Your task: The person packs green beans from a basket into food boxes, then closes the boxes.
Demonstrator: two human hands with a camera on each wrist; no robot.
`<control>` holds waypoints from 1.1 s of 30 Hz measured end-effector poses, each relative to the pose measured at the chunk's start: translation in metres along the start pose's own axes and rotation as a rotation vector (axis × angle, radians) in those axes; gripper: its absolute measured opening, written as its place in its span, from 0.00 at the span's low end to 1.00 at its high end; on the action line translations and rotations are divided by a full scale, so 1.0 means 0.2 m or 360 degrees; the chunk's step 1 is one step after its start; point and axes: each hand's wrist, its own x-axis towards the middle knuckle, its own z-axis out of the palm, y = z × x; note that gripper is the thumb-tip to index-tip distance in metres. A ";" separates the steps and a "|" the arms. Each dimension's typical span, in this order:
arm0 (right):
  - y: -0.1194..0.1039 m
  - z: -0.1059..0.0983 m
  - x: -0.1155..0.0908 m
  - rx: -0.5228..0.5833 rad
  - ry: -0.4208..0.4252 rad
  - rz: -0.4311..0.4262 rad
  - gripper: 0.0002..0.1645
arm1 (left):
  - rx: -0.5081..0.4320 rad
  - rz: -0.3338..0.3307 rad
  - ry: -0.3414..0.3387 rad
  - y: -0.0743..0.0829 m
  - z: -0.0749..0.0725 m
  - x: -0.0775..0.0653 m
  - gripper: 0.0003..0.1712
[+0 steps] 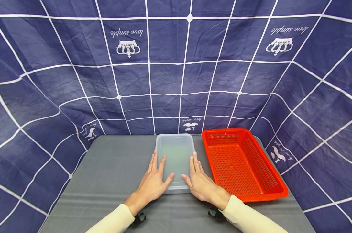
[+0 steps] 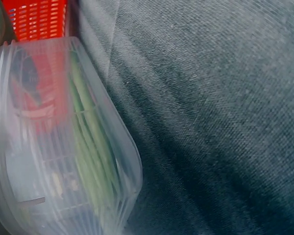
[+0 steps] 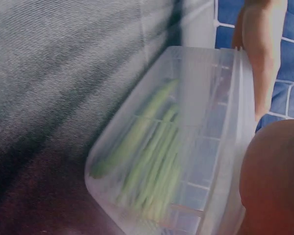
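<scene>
A clear plastic food container (image 1: 176, 161) with a frosted lid lies lengthwise on the grey table, between both hands. Long green stalks (image 3: 152, 156) show through its wall in the right wrist view, lying along the bottom. My left hand (image 1: 153, 182) rests along the lid's left edge, fingers straight and thumb over the near corner. On the opposite edge, my right hand (image 1: 201, 185) lies with its fingers extended forward and its thumb on the lid. In the left wrist view the same container (image 2: 122, 147) stands at the left, lid side facing left.
A red perforated plastic basket (image 1: 280, 191) stands to the right of the container, close to the right forearm. Blue cloth (image 1: 167, 77) with white grid lines hangs behind and at both sides of the grey table (image 1: 115, 161). Dark wrist straps show under both wrists.
</scene>
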 end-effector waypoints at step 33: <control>0.00 0.07 -0.04 -0.0033 0.0141 0.0052 0.54 | -0.0035 0.0049 -0.0042 -0.02 0.01 -0.01 0.47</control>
